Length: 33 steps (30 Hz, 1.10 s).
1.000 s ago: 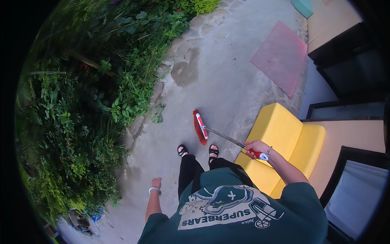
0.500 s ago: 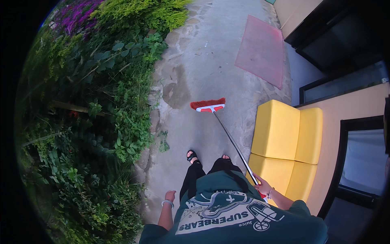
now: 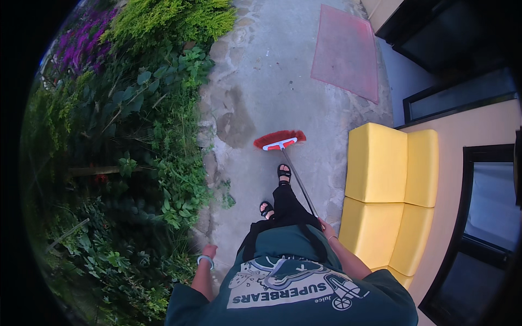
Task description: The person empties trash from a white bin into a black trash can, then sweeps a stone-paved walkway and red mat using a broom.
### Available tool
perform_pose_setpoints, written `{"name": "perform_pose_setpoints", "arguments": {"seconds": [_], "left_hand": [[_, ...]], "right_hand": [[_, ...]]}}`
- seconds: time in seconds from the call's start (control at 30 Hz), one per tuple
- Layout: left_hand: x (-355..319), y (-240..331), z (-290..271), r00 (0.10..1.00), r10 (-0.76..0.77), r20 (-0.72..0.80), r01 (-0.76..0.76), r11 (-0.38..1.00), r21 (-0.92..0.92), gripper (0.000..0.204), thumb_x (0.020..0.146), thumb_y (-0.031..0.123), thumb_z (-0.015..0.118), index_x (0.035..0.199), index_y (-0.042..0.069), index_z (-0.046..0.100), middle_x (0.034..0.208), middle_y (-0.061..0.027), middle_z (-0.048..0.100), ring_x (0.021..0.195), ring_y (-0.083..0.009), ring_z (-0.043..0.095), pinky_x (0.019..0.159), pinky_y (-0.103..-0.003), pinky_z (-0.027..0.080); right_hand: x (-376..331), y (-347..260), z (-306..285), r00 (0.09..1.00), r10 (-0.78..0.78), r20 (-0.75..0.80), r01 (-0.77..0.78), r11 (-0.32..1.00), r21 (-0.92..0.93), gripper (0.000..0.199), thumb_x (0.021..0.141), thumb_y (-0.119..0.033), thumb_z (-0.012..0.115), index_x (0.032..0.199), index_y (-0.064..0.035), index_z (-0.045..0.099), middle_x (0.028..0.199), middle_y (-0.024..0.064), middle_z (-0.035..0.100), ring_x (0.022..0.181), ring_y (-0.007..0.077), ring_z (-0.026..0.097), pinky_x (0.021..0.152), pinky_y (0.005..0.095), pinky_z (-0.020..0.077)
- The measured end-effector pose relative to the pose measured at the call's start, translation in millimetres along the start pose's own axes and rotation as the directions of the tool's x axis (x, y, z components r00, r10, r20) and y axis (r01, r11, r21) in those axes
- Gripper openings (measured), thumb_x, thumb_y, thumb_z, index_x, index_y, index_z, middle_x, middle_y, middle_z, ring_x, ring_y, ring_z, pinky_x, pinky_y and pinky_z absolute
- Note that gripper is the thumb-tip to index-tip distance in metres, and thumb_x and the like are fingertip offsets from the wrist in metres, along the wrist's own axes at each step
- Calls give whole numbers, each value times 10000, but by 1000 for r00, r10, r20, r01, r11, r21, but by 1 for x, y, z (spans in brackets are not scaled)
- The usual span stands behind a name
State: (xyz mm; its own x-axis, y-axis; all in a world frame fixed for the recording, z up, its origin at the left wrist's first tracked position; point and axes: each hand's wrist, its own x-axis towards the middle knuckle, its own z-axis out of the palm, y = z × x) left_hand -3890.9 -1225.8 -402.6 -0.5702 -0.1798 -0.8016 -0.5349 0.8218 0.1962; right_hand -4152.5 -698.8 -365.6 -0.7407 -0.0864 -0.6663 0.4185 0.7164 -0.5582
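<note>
A long-handled broom (image 3: 298,176) slants away ahead of me, its metal handle gripped near the top by my right hand (image 3: 328,229). Its red-bristled head (image 3: 280,139), with a white and red mount, is at the pavement just beyond my feet. My left hand (image 3: 209,251) hangs at my side beside the plants, fingers curled, with nothing seen in it and a pale bangle on the wrist. My right sandalled foot (image 3: 284,173) is ahead of the left foot (image 3: 266,209), close behind the broom head.
Dense green plants (image 3: 179,185) border the grey concrete path (image 3: 274,87) on the left. A yellow padded sofa (image 3: 375,168) stands against the building on the right. Farther ahead lies a faded red mat (image 3: 345,54). Dark-framed windows (image 3: 492,212) line the wall.
My right foot has stepped forward, near the broom head. The right hand has moved left and slightly up in view, bringing the handle more upright. My left hand has shifted slightly left.
</note>
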Motion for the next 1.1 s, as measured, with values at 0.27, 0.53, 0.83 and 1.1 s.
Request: {"name": "perform_pose_setpoints", "arguments": {"seconds": [0.27,0.53,0.83,1.1], "left_hand": [[65,112,-169,918,-385,-98,255,761,-596,296,715,304,558,743,12,595,777,-191,608,760,-322,583,717,-376,448],[115,136,-207,940,-336,62,336,873,-353,350,743,316,520,883,10,615,904,-230,596,878,-385,556,769,-401,440],[200,236,-331,935,-349,-56,279,825,-492,233,736,243,601,695,21,546,662,-114,572,631,-208,535,611,-331,429],[223,222,-411,864,-492,-105,353,741,-571,238,705,250,597,696,13,571,675,-154,590,664,-282,569,633,-375,434]], "right_hand": [[243,-160,-50,1000,23,2,-23,997,-76,566,756,-161,615,1280,-243,415,939,154,612,754,241,593,695,313,462],[149,-55,-119,988,147,48,-153,971,182,585,761,-96,603,1287,-263,408,938,142,617,756,238,593,722,306,455],[450,-300,-171,992,-115,-46,111,991,-74,582,757,-150,601,1294,-205,384,966,187,602,836,301,599,742,357,462],[453,-336,-202,997,-28,-68,28,1000,0,595,776,-90,590,1307,-245,371,888,161,609,646,216,538,665,310,453]]}}
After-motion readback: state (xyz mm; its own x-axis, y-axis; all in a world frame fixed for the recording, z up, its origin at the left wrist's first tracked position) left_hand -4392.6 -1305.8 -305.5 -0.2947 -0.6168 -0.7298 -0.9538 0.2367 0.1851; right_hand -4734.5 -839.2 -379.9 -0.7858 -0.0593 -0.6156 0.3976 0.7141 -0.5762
